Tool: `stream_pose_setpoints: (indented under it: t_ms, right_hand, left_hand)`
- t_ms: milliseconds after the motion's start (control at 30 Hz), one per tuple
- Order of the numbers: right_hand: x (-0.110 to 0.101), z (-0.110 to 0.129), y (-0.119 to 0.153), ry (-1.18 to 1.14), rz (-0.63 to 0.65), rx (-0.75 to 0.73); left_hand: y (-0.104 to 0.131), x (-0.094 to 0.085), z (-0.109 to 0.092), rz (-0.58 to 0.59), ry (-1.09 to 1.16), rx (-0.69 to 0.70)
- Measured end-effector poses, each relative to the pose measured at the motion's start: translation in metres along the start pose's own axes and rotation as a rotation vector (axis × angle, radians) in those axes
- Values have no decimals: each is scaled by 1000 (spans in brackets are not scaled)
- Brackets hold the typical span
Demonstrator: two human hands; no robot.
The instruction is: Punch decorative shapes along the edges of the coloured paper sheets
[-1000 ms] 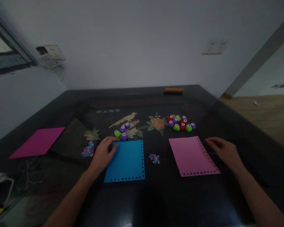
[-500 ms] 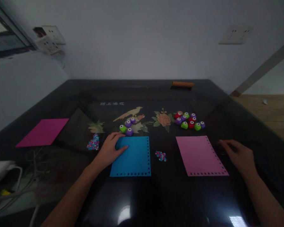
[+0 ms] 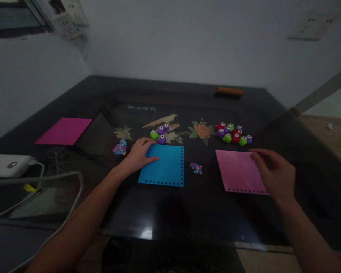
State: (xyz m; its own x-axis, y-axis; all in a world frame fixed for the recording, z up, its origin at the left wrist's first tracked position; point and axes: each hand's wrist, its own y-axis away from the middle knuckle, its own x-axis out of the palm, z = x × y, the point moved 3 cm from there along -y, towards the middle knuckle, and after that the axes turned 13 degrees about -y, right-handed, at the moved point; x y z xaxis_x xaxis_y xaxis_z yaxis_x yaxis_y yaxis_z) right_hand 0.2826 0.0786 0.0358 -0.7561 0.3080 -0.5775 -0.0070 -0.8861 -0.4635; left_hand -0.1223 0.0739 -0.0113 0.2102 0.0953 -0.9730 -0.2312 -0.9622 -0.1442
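Observation:
My left hand (image 3: 139, 153) lies with its fingers spread over the left edge of a blue sheet of paper (image 3: 166, 165), thumb resting on top. Dark dots run down that sheet's right side and along its bottom. At the top right corner of a pink sheet of paper (image 3: 235, 168), my right hand (image 3: 272, 172) has thumb and forefinger pinched together, seemingly on the corner; the hand covers much of the sheet's dotted right edge. Between the sheets is a small pile of colourful confetti (image 3: 196, 168). Just above the blue sheet sit several green and purple toys with eyes (image 3: 160, 131).
More red, green and purple eyed toys (image 3: 234, 134) cluster behind the pink sheet. Left of my left hand is a larger confetti pile (image 3: 120, 147). A magenta sheet (image 3: 64, 131), a white device (image 3: 10, 165) with cables, and a brown tube (image 3: 230, 91) also lie on the black table (image 3: 204, 212).
My right hand has moved left, from beside the pink sheet onto its top right corner. My left hand stays on the blue sheet. The camera view has tilted down.

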Motion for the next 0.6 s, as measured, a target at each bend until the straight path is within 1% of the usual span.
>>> stream_pose_setpoints:
  t_ms: [33,100,133,200,233,267,333,367,433,500,600]
  right_hand:
    - [15,20,-1,-28,94,-64]
    - [52,55,-2,-96,331,-178]
    - [72,68,-3,-113,438,-224]
    - [110,85,-5,-85,580,-306]
    - [127,90,-7,-36,627,-333]
    - [142,92,-9,30,644,-347]
    - [165,94,-13,157,653,-380]
    - [172,95,-14,208,658,-404]
    - [180,96,-15,272,665,-438]
    - [181,97,-14,284,664,-445]
    - [177,98,-13,250,633,-424]
  left_hand:
    - [0,1,0,-5,-6,2]
    - [-1,2,1,-14,-10,5]
    - [-1,2,1,-19,-8,7]
    - [-1,3,2,-27,-3,9]
    - [-1,3,2,-30,-1,10]
    - [-1,3,3,-32,-1,11]
    - [-1,3,2,-34,-5,11]
    - [-1,3,2,-33,-7,10]
    - [0,2,2,-29,-12,11]
    - [0,0,1,-27,-16,19]
    - [1,-1,-1,-38,-16,33]
